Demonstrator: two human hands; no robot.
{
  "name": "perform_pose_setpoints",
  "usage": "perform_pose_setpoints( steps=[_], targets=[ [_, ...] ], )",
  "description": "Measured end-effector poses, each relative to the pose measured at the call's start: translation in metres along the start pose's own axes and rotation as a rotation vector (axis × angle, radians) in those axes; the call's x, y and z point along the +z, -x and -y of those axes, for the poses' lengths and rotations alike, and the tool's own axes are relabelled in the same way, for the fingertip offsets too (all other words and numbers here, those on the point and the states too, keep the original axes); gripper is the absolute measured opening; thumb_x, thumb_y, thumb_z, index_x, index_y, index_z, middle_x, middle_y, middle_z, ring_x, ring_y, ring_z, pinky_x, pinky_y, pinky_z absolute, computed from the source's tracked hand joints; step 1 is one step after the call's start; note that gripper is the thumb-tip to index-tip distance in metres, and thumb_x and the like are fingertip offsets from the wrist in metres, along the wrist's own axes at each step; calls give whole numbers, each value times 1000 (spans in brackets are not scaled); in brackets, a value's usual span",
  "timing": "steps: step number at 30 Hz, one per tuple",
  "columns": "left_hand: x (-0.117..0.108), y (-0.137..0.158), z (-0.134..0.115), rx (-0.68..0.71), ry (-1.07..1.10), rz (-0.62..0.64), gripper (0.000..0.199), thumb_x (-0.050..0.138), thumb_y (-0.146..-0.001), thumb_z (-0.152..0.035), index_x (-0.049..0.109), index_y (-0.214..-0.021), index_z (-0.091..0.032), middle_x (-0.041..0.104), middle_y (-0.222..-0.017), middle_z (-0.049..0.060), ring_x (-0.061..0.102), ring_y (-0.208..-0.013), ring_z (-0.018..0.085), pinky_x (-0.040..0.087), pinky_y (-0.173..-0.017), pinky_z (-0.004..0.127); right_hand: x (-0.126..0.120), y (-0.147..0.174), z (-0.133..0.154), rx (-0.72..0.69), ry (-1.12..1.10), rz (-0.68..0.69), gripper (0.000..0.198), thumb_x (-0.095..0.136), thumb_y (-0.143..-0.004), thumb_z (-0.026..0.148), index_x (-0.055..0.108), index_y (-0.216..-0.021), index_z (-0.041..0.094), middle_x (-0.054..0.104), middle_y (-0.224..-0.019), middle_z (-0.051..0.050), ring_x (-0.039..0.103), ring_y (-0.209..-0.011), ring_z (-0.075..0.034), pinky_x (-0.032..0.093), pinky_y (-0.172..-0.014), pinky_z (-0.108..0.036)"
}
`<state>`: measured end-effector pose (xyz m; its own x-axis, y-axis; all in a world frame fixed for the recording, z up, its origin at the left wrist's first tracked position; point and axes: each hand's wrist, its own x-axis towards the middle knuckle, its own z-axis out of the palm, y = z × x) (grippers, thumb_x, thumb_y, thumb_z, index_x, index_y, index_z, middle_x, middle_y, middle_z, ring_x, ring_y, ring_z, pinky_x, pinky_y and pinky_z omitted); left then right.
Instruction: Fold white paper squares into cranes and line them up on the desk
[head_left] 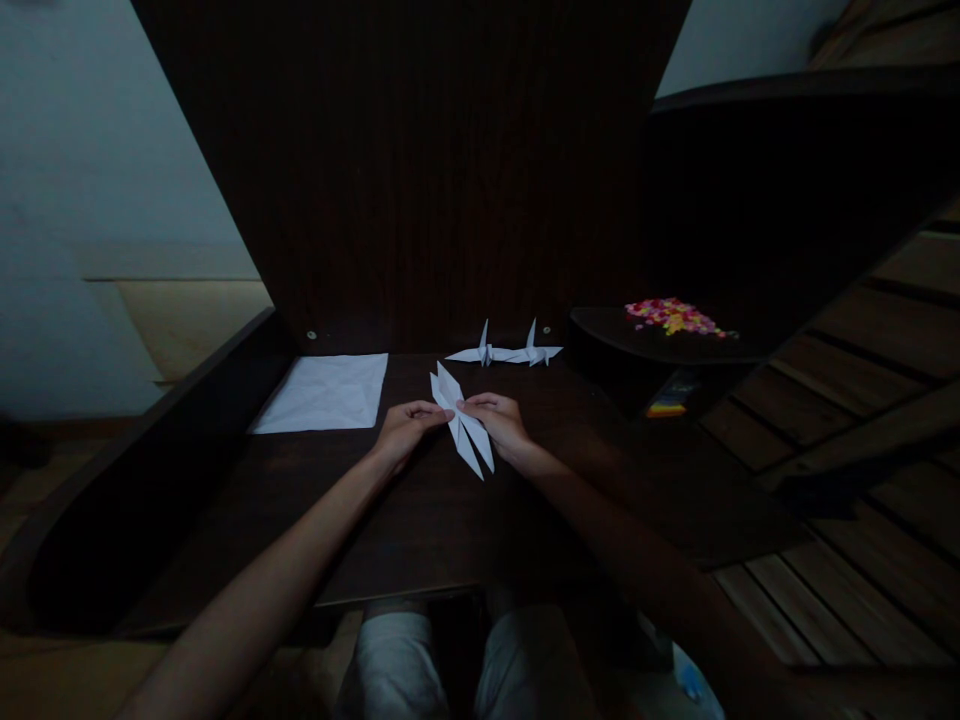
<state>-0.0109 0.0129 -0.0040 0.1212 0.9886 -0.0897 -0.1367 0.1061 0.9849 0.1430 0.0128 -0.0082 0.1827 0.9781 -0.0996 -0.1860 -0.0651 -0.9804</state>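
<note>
Between my two hands is a piece of folded white paper, long and narrow, with split pointed ends toward me and away from me. My left hand pinches its left side near the middle, thumb on top. The right side is pinched by my right hand, also with the thumb over the paper. The fingers beneath the paper are partly hidden. Just beyond, two folded white paper cranes rest side by side against the back panel. To the left, a flat sheet of white creased paper lies on the dark desk.
A small corner shelf on the right bears a heap of pink, red and yellow small pieces. A raised dark side panel edges the desk at left. The tall back panel rises behind. Wooden slats are at right.
</note>
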Motion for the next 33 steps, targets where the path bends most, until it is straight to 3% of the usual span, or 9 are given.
perform_pose_setpoints(
  steps=[4, 9, 15, 21, 27, 33],
  targets=[
    [1, 3, -1, 21, -61, 25, 27, 81, -52, -34, 70, -67, -14, 70, -74, 7, 63, -72, 17, 47, -75, 28, 1, 1, 0, -21, -25, -14, 25, 78, -46, 26, 62, -62, 16, 65, -60, -1, 60, -57, -14, 46, -54, -25],
    [3, 7, -3, 35, -145, 25, 26, 79, -54, -38, 70, -61, -15, 68, -66, 5, 60, -65, 16, 45, -66, 26, 3, 0, -2, -79, 3, 0, 25, 77, -48, 28, 60, -63, 17, 66, -64, -1, 63, -64, -16, 48, -60, -26],
    [0, 4, -2, 96, -239, -28, 26, 75, -57, -40, 69, -59, -15, 66, -62, 3, 57, -61, 15, 42, -62, 24, 4, 3, -2, -167, 105, 98, 23, 75, -53, 31, 60, -63, 17, 64, -63, 0, 60, -63, -14, 46, -60, -24],
    [0, 3, -3, 123, -260, -52, 22, 72, -60, -37, 69, -58, -15, 65, -59, 2, 56, -59, 15, 41, -60, 24, 4, 7, 2, -378, 229, 156, 18, 70, -62, 34, 62, -62, 18, 63, -66, -1, 58, -66, -15, 46, -64, -26],
    [0, -1, 0, 112, -189, -10, 22, 69, -62, -36, 70, -64, -15, 68, -67, 4, 59, -64, 16, 44, -65, 26, 2, 7, 4, -502, 319, 156, 21, 64, -72, 38, 65, -64, 19, 62, -71, -3, 58, -71, -16, 46, -67, -27],
    [-3, -1, -1, 187, -334, -89, 18, 65, -64, -31, 67, -56, -15, 64, -59, 1, 56, -59, 15, 41, -60, 24, 2, 11, 1, -532, 351, 178, 17, 65, -71, 34, 65, -67, 18, 60, -76, -4, 57, -69, -15, 46, -60, -25]
  ],
)
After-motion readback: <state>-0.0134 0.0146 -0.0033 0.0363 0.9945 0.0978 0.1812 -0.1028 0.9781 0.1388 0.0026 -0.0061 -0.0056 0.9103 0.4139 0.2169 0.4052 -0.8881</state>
